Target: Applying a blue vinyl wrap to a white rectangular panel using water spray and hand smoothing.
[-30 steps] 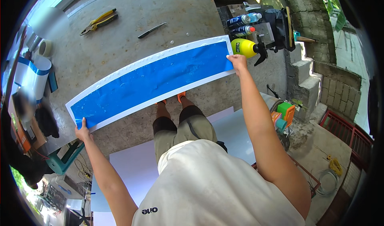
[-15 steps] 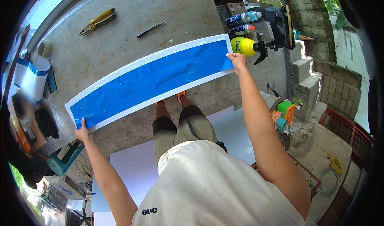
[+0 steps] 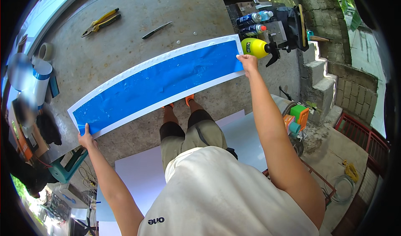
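A long blue sheet with a white border (image 3: 161, 79) stretches across the near edge of the worktable. Its surface is slightly wrinkled, with small pale spots and bubbles along the far border. My left hand (image 3: 87, 139) is closed on the near left corner, thumb on top. At the right end, my right hand (image 3: 249, 63) pinches the edge with the thumb on top. The fingers beneath the sheet are hidden at both ends. Just past my right hand lies a yellow spray bottle (image 3: 254, 47) with a black head.
On the metal-topped table (image 3: 138, 10) lie yellow-handled pliers (image 3: 100, 22) and a slim knife (image 3: 156, 30). Spray cans (image 3: 249, 19) lie at the back right. Tape (image 3: 45, 51) and a white-blue roll (image 3: 41, 81) sit left. Pale panels (image 3: 140, 169) lie below; steps (image 3: 321, 79) rise right.
My hands and the blue sheet have stayed nearly still. At the far left rim, a long dark brown shape has shifted, and a blurred patch now shows beside the roll.
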The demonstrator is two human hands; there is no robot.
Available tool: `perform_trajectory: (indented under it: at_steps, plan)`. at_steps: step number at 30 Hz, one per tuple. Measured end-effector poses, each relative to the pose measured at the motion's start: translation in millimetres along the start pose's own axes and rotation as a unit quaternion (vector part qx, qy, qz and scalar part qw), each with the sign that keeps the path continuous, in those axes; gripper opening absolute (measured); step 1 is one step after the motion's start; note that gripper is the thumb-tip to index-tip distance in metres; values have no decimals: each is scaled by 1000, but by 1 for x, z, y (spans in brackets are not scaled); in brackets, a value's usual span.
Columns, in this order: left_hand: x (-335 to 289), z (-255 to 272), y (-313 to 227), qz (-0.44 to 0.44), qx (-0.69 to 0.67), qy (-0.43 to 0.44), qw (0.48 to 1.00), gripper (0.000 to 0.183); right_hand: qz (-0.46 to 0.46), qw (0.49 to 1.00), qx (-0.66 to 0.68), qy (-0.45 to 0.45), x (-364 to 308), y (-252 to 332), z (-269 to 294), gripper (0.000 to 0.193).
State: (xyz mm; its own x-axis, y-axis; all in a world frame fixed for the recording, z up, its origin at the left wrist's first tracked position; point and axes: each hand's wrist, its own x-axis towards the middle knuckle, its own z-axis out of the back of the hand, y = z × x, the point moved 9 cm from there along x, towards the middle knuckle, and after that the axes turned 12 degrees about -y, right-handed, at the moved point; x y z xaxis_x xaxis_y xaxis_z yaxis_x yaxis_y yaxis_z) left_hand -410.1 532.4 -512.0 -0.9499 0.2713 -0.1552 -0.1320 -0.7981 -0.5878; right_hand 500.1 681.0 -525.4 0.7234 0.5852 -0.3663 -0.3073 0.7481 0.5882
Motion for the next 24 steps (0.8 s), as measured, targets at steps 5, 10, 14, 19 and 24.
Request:
perform_trajectory:
  at_steps: [5,10,14,19,24]
  plan:
    - [2,-2,3,0,0,8,1000,65,6,1000,-15,-1,-1,3,1,27]
    - [10,-1,9,-7,19,-12,1000,72,2,1000,-6,4,-4,6,1,28]
    - [13,1,11,-6,-8,3,1000,75,10,1000,-10,6,-1,4,-3,28]
    - [-4,8,5,3,-27,-34,999,68,27,999,-10,34,-2,7,-5,36]
    - [-21,-4,-10,1,-82,-36,996,57,38,998,-27,39,43,-26,7,41]
